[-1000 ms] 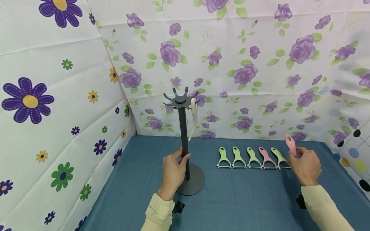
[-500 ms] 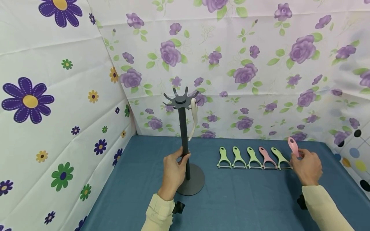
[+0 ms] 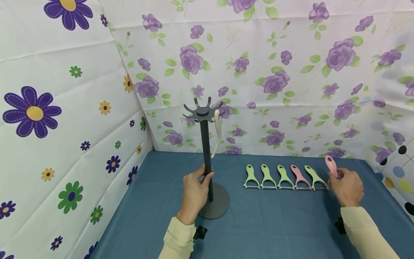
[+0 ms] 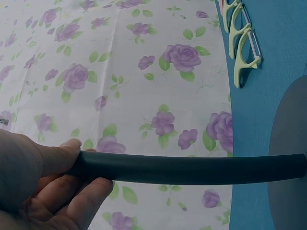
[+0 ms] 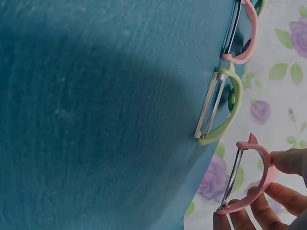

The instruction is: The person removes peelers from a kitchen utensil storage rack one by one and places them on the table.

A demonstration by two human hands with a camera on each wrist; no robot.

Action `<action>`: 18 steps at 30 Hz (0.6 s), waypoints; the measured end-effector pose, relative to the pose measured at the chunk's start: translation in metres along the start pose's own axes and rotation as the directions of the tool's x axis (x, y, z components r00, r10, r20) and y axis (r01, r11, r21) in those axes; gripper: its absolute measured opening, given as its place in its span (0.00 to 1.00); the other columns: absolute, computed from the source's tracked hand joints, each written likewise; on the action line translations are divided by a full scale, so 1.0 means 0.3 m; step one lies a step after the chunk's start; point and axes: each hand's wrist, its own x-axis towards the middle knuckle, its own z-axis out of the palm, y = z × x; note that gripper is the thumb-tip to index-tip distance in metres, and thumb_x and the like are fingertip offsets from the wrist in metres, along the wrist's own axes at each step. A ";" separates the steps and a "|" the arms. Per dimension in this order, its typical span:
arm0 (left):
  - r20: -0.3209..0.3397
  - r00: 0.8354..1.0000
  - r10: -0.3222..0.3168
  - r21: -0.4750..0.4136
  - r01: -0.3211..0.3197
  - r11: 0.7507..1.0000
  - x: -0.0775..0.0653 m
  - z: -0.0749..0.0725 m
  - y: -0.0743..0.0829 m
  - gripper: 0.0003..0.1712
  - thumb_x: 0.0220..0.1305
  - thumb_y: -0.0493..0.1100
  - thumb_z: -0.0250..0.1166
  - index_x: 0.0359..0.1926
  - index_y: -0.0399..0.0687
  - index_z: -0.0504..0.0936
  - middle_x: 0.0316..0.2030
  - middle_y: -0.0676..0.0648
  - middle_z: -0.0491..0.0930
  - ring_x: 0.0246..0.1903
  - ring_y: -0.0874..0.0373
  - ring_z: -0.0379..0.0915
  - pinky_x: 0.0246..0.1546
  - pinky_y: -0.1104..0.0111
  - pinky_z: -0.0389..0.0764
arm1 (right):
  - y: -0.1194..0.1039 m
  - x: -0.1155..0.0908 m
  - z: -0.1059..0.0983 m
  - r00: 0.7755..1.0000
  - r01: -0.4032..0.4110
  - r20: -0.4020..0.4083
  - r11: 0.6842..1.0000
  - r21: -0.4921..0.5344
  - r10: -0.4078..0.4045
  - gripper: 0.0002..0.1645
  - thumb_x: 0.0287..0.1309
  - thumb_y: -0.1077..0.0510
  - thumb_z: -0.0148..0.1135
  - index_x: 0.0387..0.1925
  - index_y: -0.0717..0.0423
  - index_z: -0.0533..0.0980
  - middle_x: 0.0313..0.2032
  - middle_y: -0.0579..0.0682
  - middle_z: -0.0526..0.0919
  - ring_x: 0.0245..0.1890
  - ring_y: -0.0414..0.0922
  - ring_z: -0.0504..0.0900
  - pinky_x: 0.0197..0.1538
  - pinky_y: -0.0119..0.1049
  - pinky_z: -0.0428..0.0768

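Observation:
My left hand [image 3: 194, 192] grips the dark post of a utensil stand [image 3: 206, 151], thumb and fingers wrapped round it below the middle. The stand has a round base and a crown of curved hooks; a cream-coloured utensil [image 3: 217, 133] hangs from one hook at the right. My right hand [image 3: 348, 187] pinches a pink peeler [image 3: 331, 165], its handle pointing up and away. In the right wrist view the held peeler's blade [image 5: 233, 178] shows, with fingers round its curved frame. Just left of that hand lies a green peeler [image 3: 314, 176], first in a row.
The row on the blue tablecloth [image 3: 268, 223] continues leftward with another pink peeler [image 3: 300, 177] and several green ones, such as the leftmost peeler [image 3: 250, 176]. Flowered cloth walls [image 3: 271, 36] rise behind and at the sides.
My right hand has moved slightly right with the pink peeler, uncovering more of the green peeler at the row's right end. My left hand keeps its grip on the post.

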 end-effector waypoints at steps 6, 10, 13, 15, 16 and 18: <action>0.001 1.000 -0.003 0.003 0.003 1.000 0.000 -0.002 0.005 0.18 0.70 0.40 0.66 0.59 0.47 0.85 0.49 0.41 0.88 0.52 0.47 0.86 0.49 0.60 0.88 | 0.015 0.017 -0.002 1.000 -0.009 0.010 1.000 -0.005 0.009 0.30 0.71 0.52 0.56 0.65 0.70 0.72 0.53 0.72 0.76 0.50 0.68 0.75 0.45 0.69 0.74; 0.004 1.000 -0.005 -0.006 0.005 1.000 -0.002 -0.003 0.005 0.18 0.71 0.41 0.66 0.60 0.47 0.85 0.50 0.41 0.88 0.53 0.47 0.85 0.49 0.58 0.87 | 0.027 0.028 0.001 1.000 -0.001 0.013 1.000 -0.012 0.002 0.29 0.71 0.52 0.57 0.63 0.69 0.74 0.53 0.72 0.79 0.48 0.68 0.78 0.41 0.67 0.76; 0.006 1.000 -0.007 -0.004 0.007 1.000 -0.003 -0.004 0.004 0.18 0.71 0.41 0.66 0.59 0.47 0.85 0.50 0.41 0.88 0.52 0.48 0.86 0.49 0.59 0.88 | 0.034 0.034 0.004 1.000 0.004 0.017 1.000 -0.015 -0.004 0.29 0.71 0.52 0.58 0.63 0.69 0.75 0.53 0.72 0.80 0.47 0.68 0.79 0.40 0.65 0.77; 0.008 1.000 -0.008 -0.003 0.008 1.000 -0.003 -0.003 0.003 0.18 0.71 0.41 0.66 0.59 0.47 0.85 0.50 0.41 0.88 0.52 0.48 0.86 0.49 0.59 0.87 | 0.037 0.037 0.006 1.000 0.005 0.016 1.000 -0.017 -0.005 0.28 0.70 0.52 0.58 0.62 0.69 0.75 0.53 0.72 0.80 0.48 0.69 0.79 0.40 0.66 0.77; 0.008 1.000 -0.009 -0.003 0.009 1.000 -0.003 -0.003 0.002 0.18 0.70 0.41 0.66 0.59 0.47 0.85 0.50 0.41 0.88 0.52 0.48 0.86 0.49 0.60 0.87 | 0.039 0.038 0.006 1.000 0.004 0.019 1.000 -0.018 -0.004 0.28 0.71 0.52 0.58 0.62 0.69 0.75 0.53 0.72 0.80 0.48 0.69 0.79 0.40 0.66 0.77; 0.007 1.000 -0.005 -0.001 0.005 1.000 -0.002 -0.003 0.002 0.18 0.70 0.41 0.66 0.59 0.47 0.85 0.50 0.41 0.88 0.52 0.49 0.86 0.49 0.60 0.88 | 0.041 0.040 0.008 1.000 0.003 0.025 1.000 -0.020 -0.003 0.29 0.71 0.52 0.58 0.62 0.69 0.75 0.53 0.72 0.80 0.47 0.69 0.79 0.40 0.65 0.77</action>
